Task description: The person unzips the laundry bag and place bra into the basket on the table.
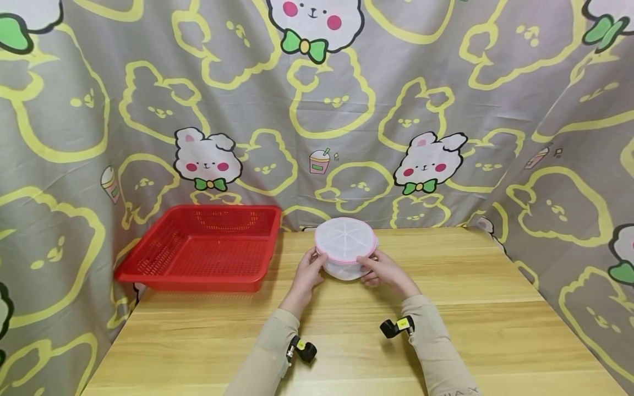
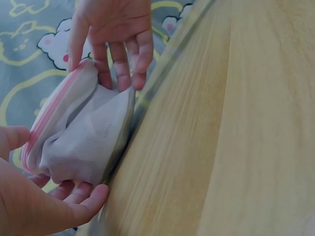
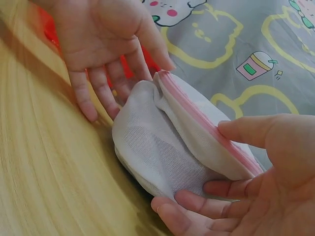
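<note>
A round white mesh laundry bag (image 1: 345,237) with pink trim around its top edge sits on the wooden table, near the far edge. My left hand (image 1: 308,273) holds its left side, thumb at the pink rim and fingers lower on the mesh wall. On the opposite side my right hand (image 1: 388,271) grips it the same way, its thumb pressed on the pink trim in the right wrist view. Both wrist views show the soft mesh wall (image 2: 86,137) creased and sagging between the hands. The underside of the bag is hidden.
A red perforated plastic basket (image 1: 218,256) stands on the left of the table (image 1: 470,308), close to the left hand. Behind and at both sides hangs a grey curtain (image 1: 342,148) with cartoon prints. Each sleeve carries a small black camera (image 1: 396,328).
</note>
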Demonstrator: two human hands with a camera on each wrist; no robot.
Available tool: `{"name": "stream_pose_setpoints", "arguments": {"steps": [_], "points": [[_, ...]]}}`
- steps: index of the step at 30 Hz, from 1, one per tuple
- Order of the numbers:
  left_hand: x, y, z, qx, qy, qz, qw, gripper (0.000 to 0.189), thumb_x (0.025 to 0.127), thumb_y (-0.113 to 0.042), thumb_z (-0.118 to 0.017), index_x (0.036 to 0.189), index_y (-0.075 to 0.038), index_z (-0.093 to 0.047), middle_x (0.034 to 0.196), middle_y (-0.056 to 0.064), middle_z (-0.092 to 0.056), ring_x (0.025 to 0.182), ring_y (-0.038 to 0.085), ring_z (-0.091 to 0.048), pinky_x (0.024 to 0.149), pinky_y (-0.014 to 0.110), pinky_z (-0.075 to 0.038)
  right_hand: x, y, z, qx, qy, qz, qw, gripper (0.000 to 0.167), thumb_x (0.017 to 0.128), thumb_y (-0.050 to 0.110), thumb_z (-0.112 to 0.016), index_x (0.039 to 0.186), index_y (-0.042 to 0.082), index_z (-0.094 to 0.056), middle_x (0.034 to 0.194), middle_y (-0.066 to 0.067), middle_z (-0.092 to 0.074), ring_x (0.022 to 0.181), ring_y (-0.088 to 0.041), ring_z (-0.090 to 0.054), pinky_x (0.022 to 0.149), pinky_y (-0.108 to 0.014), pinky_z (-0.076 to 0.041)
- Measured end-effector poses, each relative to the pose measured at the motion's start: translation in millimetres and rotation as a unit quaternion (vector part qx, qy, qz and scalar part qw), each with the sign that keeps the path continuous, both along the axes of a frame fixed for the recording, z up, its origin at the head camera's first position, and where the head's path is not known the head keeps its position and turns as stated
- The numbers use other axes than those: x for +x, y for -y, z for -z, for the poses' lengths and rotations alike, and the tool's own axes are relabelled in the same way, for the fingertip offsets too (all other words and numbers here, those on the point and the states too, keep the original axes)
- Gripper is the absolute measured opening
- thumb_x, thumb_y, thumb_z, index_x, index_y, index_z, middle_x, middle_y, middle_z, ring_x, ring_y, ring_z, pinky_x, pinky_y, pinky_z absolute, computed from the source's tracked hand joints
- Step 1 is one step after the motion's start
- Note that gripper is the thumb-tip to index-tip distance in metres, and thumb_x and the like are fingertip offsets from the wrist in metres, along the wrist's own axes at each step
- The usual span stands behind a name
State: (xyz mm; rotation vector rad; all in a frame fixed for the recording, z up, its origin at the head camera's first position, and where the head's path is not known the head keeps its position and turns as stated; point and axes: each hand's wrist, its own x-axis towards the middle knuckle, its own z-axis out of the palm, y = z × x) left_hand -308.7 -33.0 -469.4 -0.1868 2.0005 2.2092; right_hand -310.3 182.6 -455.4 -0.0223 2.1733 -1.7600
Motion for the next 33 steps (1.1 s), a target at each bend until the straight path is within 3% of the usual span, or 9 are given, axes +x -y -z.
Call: {"name": "stream_pose_setpoints", "arguments": {"steps": [3,10,18,22,28,33], "points": [[-4.3,0.1,5.5,-0.005,0.0,-0.004,1.0,0.062,0.096,-0.032,-0.059,0.148,-0.006,-0.036,0.145,0.019,-0.046,0.119,0.027,-0.05,0.087,0.048,-0.047,0.1,1.1,-0.7,0.001,0.003,0.005,1.0,0.043,0.099,0.033,-0.054,0.121,-0.001,-0.039,0.098,-0.015,-0.056,0.07,-0.017,-0.064,0.067,-0.032,-0.057],[-6.1,0.2,5.6,-0.004,-0.004,-0.014,0.9999,0.059,0.096,-0.029,-0.058,0.148,-0.009,-0.038,0.142,0.016,-0.05,0.115,0.024,-0.052,0.077,0.034,-0.045,-0.5,2.7,-0.3,-0.004,0.005,0.007,1.0,0.044,0.099,0.032,-0.054,0.123,-0.001,-0.039,0.102,-0.014,-0.055,0.072,-0.016,-0.063,0.068,-0.032,-0.056],[-8.0,0.4,2.0,0.004,-0.008,-0.018,0.9998,0.058,0.098,-0.028,-0.055,0.149,-0.007,-0.036,0.145,0.019,-0.046,0.124,0.028,-0.048,0.084,0.045,-0.047,1.7,8.6,0.1,-0.017,-0.001,-0.001,0.9999,0.043,0.099,0.029,-0.054,0.123,-0.002,-0.037,0.1,-0.014,-0.054,0.071,-0.014,-0.061,0.07,-0.032,-0.056],[-9.5,2.3,1.7,0.007,-0.007,-0.02,0.9998,0.059,0.098,-0.028,-0.055,0.148,-0.006,-0.036,0.145,0.02,-0.046,0.119,0.027,-0.049,0.086,0.048,-0.046,1.3,7.4,-0.6,-0.032,-0.001,-0.013,0.9994,0.039,0.099,0.028,-0.054,0.121,0.0,-0.038,0.096,-0.011,-0.055,0.072,-0.014,-0.062,0.07,-0.031,-0.055],[-10.3,6.4,-0.6,0.007,-0.003,-0.022,0.9997,0.057,0.096,-0.028,-0.057,0.147,-0.01,-0.039,0.141,0.016,-0.05,0.103,0.019,-0.052,0.082,0.04,-0.047,3.5,-4.6,-9.2,-0.031,0.002,-0.027,0.9991,0.033,0.099,0.027,-0.054,0.11,-0.002,-0.045,0.091,-0.011,-0.061,0.073,-0.013,-0.063,0.071,-0.032,-0.056],[-6.1,11.6,-6.4,0.018,-0.009,-0.026,0.9995,0.06,0.097,-0.027,-0.056,0.149,-0.007,-0.035,0.142,0.019,-0.047,0.111,0.026,-0.054,0.094,0.052,-0.046,4.4,-19.9,-15.3,-0.014,-0.01,-0.035,0.9992,0.039,0.1,0.029,-0.053,0.114,-0.007,-0.049,0.094,-0.013,-0.066,0.077,-0.014,-0.067,0.078,-0.037,-0.058]]}}
